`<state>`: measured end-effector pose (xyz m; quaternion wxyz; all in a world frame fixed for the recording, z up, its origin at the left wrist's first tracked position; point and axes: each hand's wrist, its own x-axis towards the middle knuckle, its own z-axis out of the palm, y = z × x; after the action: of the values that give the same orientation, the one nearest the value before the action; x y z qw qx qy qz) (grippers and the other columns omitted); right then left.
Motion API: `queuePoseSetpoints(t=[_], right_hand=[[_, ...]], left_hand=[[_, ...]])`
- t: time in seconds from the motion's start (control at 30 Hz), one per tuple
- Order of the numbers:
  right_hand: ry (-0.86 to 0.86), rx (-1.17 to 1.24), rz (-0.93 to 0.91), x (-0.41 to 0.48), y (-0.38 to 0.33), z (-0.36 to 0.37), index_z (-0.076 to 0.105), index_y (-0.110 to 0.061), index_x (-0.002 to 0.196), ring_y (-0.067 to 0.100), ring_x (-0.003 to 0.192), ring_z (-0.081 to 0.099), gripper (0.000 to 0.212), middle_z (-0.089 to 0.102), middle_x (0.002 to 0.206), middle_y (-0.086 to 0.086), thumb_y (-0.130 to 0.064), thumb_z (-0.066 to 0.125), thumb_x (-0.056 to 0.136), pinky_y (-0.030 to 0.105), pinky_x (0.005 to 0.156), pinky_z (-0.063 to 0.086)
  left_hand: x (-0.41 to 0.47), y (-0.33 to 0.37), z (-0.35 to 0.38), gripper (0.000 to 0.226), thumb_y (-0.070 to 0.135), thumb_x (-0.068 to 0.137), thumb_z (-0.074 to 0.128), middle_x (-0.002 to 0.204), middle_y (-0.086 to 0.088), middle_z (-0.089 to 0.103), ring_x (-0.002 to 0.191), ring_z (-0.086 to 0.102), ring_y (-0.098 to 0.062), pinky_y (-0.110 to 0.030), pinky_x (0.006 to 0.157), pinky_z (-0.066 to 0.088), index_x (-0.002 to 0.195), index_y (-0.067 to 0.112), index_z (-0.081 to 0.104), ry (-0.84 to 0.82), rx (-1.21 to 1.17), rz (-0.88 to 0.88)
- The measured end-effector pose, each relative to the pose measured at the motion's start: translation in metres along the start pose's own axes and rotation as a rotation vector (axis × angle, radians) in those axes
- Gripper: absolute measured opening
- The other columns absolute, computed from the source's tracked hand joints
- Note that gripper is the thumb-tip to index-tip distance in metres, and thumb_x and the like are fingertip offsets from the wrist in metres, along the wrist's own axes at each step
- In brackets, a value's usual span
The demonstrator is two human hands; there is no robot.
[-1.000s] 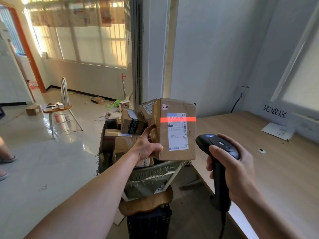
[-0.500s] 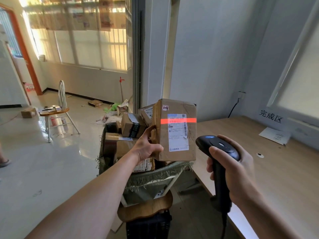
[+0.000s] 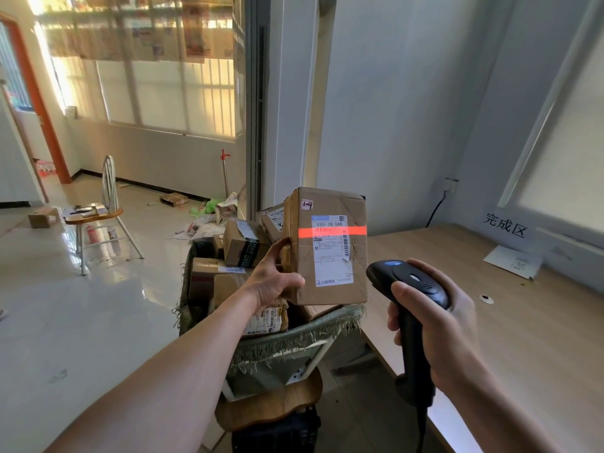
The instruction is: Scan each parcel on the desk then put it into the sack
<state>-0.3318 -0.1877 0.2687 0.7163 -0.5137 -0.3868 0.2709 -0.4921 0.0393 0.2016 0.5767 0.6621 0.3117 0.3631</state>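
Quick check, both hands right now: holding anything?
Left hand: grips the cardboard parcel by its left edge, above the sack.
Right hand: grips the black scanner, its red beam across the parcel's label.

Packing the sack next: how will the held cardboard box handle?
Probably light for its size: the left hand holds the cardboard box up alone, by one side. Likely stiff, since its faces look flat, though creased corners suggest it dents.
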Motion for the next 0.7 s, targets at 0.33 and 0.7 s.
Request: queuePoseSetpoints(t=[0.33, 0.7], right_hand=[[-0.015, -0.01, 0.013, 0.004, -0.003, -0.012, 0.063, -0.022, 0.123, 0.03, 0.054, 0.058, 0.045, 0.065, 0.064, 0.019, 0.002, 0.071, 0.086, 0.034, 0.045, 0.043], [-0.054, -0.017, 0.07, 0.008, -0.004, -0.017, 0.064, -0.017, 0.128, 0.031, 0.055, 0.06, 0.065, 0.066, 0.067, 0.022, -0.014, 0.079, 0.065, 0.035, 0.046, 0.046]], left_hand=[[0.009, -0.004, 0.011, 0.079, 0.032, 0.05, 0.078, 0.126, -0.015, 0.062, 0.109, 0.063, -0.032, -0.03, 0.066, 0.059, 0.117, 0.059, 0.046, -0.011, -0.005, -0.008], [0.017, -0.013, 0.003, 0.088, 0.021, 0.058, 0.078, 0.128, -0.02, 0.057, 0.112, 0.061, -0.038, -0.04, 0.071, 0.061, 0.132, 0.05, 0.042, -0.007, -0.06, -0.051]])
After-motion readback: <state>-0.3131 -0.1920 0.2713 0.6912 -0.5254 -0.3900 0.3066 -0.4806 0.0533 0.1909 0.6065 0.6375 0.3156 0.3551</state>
